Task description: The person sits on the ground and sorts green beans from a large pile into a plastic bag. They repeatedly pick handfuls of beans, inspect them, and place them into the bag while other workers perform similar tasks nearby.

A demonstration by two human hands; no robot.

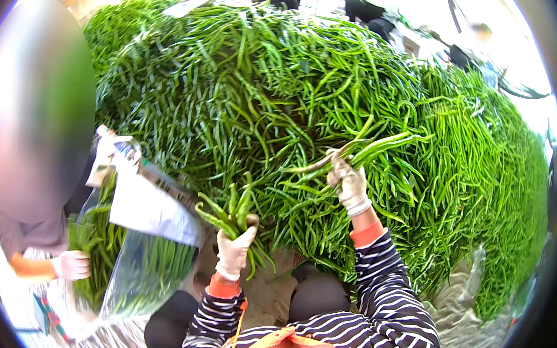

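Observation:
My left hand (pixel 233 252), in a pale glove with a darkened fingertip, grips a small bunch of long green chili peppers (pixel 229 214). The peppers stick out above and below the fist. Over the pile, my right hand (pixel 351 181) wears a soiled white glove and is shut on a few long green peppers (pixel 380 147). A shrivelled brownish pepper (pixel 319 164) lies across those fingers; whether it is gripped too, I cannot tell. A large heap of green chili peppers (pixel 283 93) spreads before me and under both hands.
At the left, a co-worker's gloved hand (pixel 73 265) touches green peppers beside a clear plastic bag (pixel 150 276) packed with peppers. A white sheet (pixel 154 204) lies over the bag's top. Other people (pixel 372 10) sit beyond the heap. Crumpled sheeting (pixel 458 285) lies at right.

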